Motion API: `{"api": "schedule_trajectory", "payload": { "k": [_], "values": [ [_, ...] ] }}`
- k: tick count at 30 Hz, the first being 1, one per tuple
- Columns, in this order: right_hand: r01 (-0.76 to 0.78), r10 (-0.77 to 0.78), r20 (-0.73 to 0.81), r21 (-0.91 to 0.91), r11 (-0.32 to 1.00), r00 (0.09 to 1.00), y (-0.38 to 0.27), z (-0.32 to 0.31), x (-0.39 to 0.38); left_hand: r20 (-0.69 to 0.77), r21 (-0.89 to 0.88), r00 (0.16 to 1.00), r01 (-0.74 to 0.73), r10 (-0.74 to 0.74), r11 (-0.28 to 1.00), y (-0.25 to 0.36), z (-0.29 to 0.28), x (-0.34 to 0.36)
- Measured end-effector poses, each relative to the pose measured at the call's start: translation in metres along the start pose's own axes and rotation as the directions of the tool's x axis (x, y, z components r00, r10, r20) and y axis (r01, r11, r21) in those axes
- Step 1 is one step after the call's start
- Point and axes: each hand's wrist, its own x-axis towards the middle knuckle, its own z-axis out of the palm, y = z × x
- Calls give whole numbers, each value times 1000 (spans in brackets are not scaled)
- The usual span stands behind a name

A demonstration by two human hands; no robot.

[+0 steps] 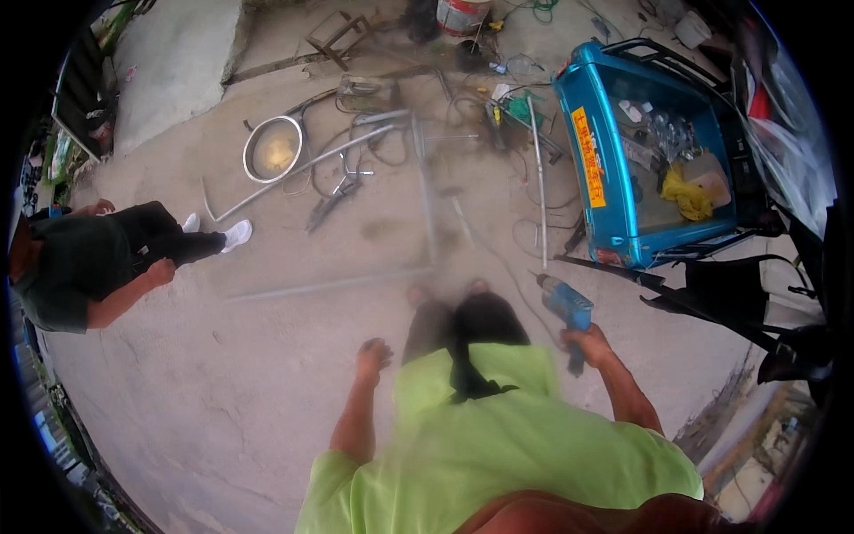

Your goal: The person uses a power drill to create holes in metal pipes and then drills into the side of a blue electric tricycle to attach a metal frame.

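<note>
My right hand [587, 342] grips the handle of a blue power drill [567, 303] at my right side, its bit tilted up and to the left. A thin cord [511, 276] trails over the ground towards the drill's handle. Beside my left hip hangs my left hand [374, 358], its fingers loosely curled with nothing visible in them. On the ground ahead of my feet lie grey metal tubes [425, 196] laid out in an angular frame. A hammer-like tool [461, 218] rests inside that outline.
At the left stands another person [89, 258] in dark clothes. A round metal basin [274, 149] and a clamp-like tool [334, 196] sit ahead. To the right is a blue cargo bed [605, 160] holding a yellow cloth [687, 194]. A long tube [539, 178] lies beside it.
</note>
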Motion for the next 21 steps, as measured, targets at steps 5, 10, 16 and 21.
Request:
{"api": "schedule_trajectory", "payload": {
  "k": [5,10,16,21],
  "values": [
    [99,-100,116,13,995,988,-52,-1,-4,145,-50,987,-58,65,997,63,98,35],
    [204,-193,348,6,979,917,-126,-3,45,284,183,928,-297,239,937,89,207,63],
    [283,-273,548,68,957,791,-218,-19,102,356,-277,933,153,-46,949,114,333,80],
    [240,-228,594,60,969,771,-264,-58,110,482,-598,868,426,-120,679,158,437,88]
  ]
}}
